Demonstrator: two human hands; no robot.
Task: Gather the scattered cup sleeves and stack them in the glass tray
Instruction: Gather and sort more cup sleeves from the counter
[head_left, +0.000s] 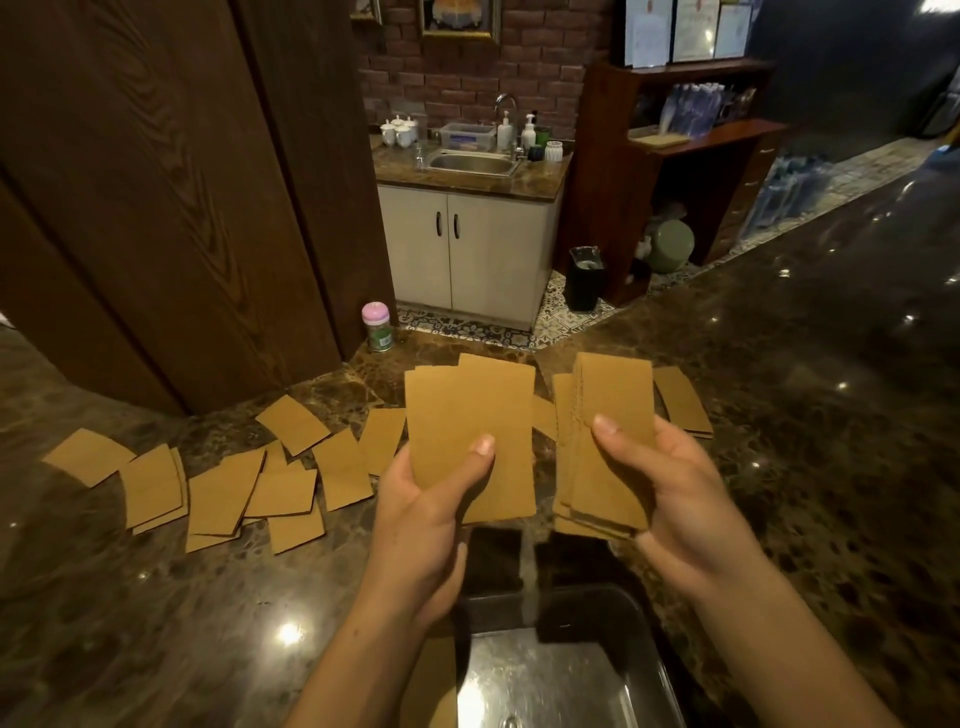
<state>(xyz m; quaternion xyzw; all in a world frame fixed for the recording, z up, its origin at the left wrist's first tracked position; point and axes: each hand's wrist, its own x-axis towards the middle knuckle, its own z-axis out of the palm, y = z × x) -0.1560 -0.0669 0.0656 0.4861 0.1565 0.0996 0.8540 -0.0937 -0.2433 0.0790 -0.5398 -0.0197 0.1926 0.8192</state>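
Note:
My left hand (431, 499) grips a small bunch of flat brown cardboard cup sleeves (467, 415), thumb on top. Beside it, my right hand (670, 488) holds a thicker stack of sleeves (613, 400), also pinched under the thumb. Both bunches hover above the marble counter, just beyond the dark glass tray (644, 623), which sits close to me under my wrists. Several loose sleeves (218, 488) lie scattered and overlapping on the counter to the left. One more sleeve (683, 400) lies to the right of my right hand's stack.
A pink-lidded jar (378, 326) stands at the counter's far edge beside a dark wooden panel (156, 208). The brown marble counter (831, 364) stretches far to the right. Behind it are a sink cabinet (467, 249) and a black bin (584, 278) on the floor.

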